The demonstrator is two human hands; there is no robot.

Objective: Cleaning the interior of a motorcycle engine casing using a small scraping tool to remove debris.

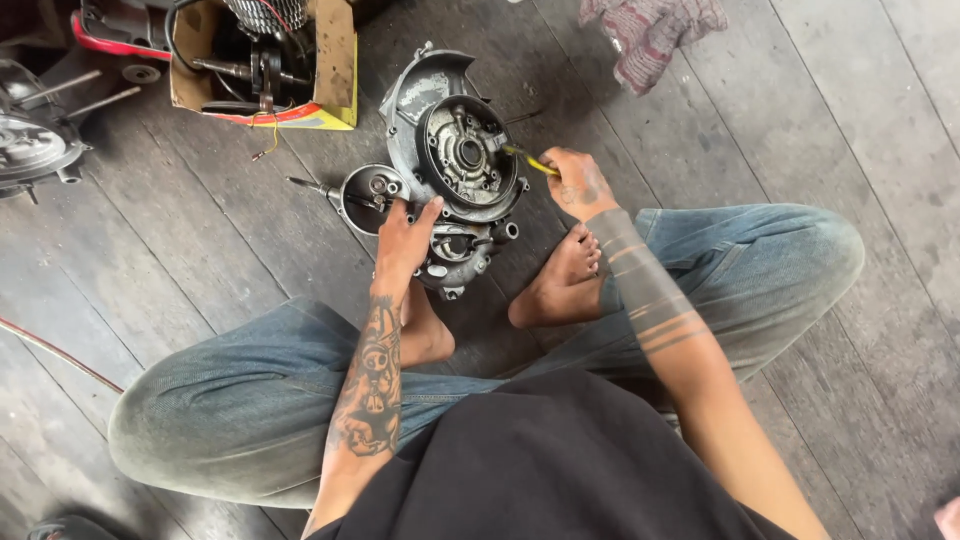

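Observation:
A grey metal engine casing [455,160] lies on the dark wooden floor in front of my crossed legs. My left hand [403,240] rests on its lower left edge, fingers spread against the metal beside a round side cover [368,197]. My right hand [578,184] grips a yellow-handled screwdriver [530,160], whose tip points into the casing's right side. My bare feet lie just below the casing.
A cardboard box [335,70] with engine parts stands at the back left. More machine parts [35,140] lie at the far left. A crumpled rag [650,35] lies at the back right. A thin red cable [55,350] crosses the floor at left.

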